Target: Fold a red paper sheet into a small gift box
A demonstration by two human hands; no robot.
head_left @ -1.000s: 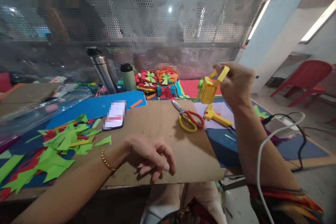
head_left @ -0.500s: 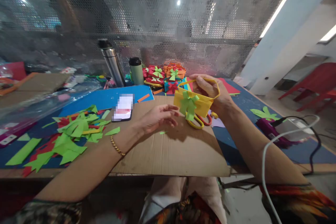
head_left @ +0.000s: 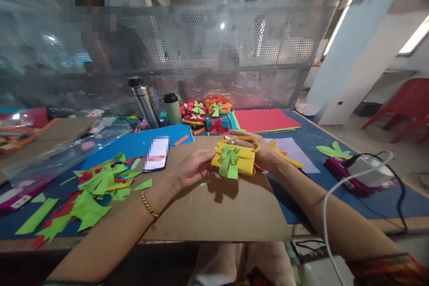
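Observation:
A small yellow paper bag (head_left: 246, 163) with a strap-like handle is held just above the cardboard sheet (head_left: 234, 219). On its front sits a light green paper bow (head_left: 229, 158) with two hanging tails. My left hand (head_left: 196, 169) grips the bag's left edge, thumb in front and fingers partly hidden beneath. My right hand (head_left: 263, 148) is closed about the right side, its fingers reaching behind the handle and mostly hidden by the bag. Behind the bag, a bit of shiny metal shows near my right fingertips; I cannot make out what it is.
Green and red paper scraps (head_left: 100, 181) and a phone (head_left: 156, 154) lie at left. Behind stand a steel flask (head_left: 145, 103), a green tumbler (head_left: 172, 109) and several finished paper bags (head_left: 217, 107). Red sheets (head_left: 268, 119) lie back right; a purple device (head_left: 348, 178) with cables sits right.
The yellow bag has come down and slightly left, towards the cardboard. My left hand has closed on its left edge. My right hand has lowered with the bag. The view has tilted up.

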